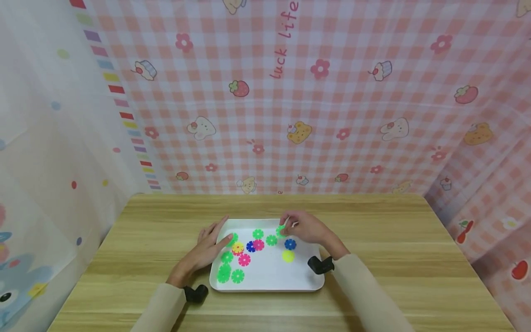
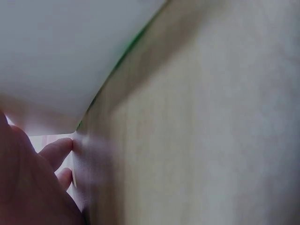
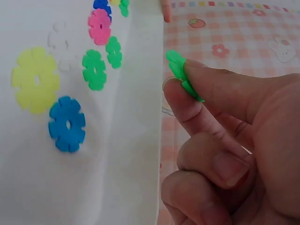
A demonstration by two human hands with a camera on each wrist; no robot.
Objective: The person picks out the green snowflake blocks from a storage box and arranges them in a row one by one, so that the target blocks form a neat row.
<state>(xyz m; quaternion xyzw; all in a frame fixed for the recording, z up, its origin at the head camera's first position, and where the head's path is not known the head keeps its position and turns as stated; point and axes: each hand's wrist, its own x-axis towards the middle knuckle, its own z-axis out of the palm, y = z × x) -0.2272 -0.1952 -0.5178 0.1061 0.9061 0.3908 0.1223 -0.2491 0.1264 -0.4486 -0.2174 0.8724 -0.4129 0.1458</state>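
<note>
A white tray (image 1: pixel 265 276) on the wooden table (image 1: pixel 394 240) holds several flat snowflake-shaped discs: green ones (image 1: pixel 237 275), a pink one (image 1: pixel 244 260), a blue one (image 1: pixel 290 244) and a yellow one (image 1: pixel 288 256). My right hand (image 1: pixel 304 227) is over the tray's far right part and pinches a green disc (image 3: pixel 182 74) between thumb and forefinger. My left hand (image 1: pixel 207 249) lies with straight fingers on the tray's left rim, fingertips near a green disc (image 1: pixel 233 238). The left wrist view shows only fingers (image 2: pixel 55 151) against the tray edge (image 2: pixel 117 65).
Pink checked cloth (image 1: pixel 323 101) hangs behind and to the right of the table. A white patterned curtain (image 1: pixel 54 152) hangs on the left. Bare wood lies on both sides of the tray.
</note>
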